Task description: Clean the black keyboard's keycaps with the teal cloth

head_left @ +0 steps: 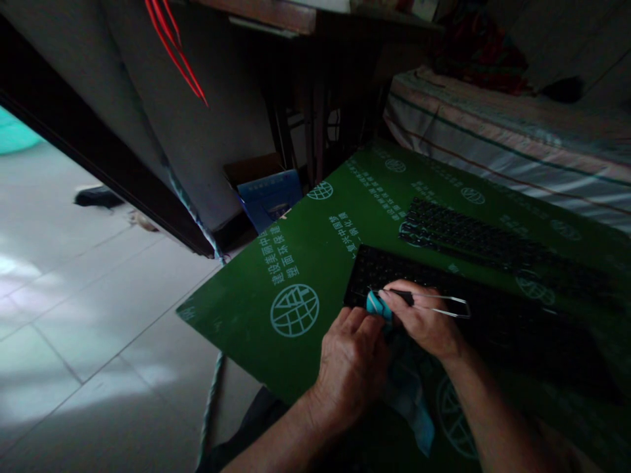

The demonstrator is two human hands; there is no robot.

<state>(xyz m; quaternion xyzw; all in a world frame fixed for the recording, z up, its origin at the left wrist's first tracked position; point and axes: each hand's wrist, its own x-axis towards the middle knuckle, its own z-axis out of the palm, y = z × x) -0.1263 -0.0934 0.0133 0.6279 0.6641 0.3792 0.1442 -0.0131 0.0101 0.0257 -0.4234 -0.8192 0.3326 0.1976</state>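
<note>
A black keyboard (394, 266) lies on a green board (236, 299). My right hand (431, 325) is closed around a wire keycap puller (446, 305) with a black middle and wire at both ends. One wire end points left over the keyboard's left part. My left hand (352, 361) rests at the keyboard's near left corner, its fingers bent on a blue cloth (378, 304). The cloth shows between both hands and trails toward me across the board. Behind the keyboard, black keycaps (463, 233) are laid out in rows. Dim light hides detail on the keyboard's right part.
A bed (493, 131) with a striped sheet stands beyond the board. Under a dark wooden table (276, 16) sits a box with a blue folder (271, 194). Red cords (177, 52) hang at upper left. Pale tiled floor (108, 315) lies to the left.
</note>
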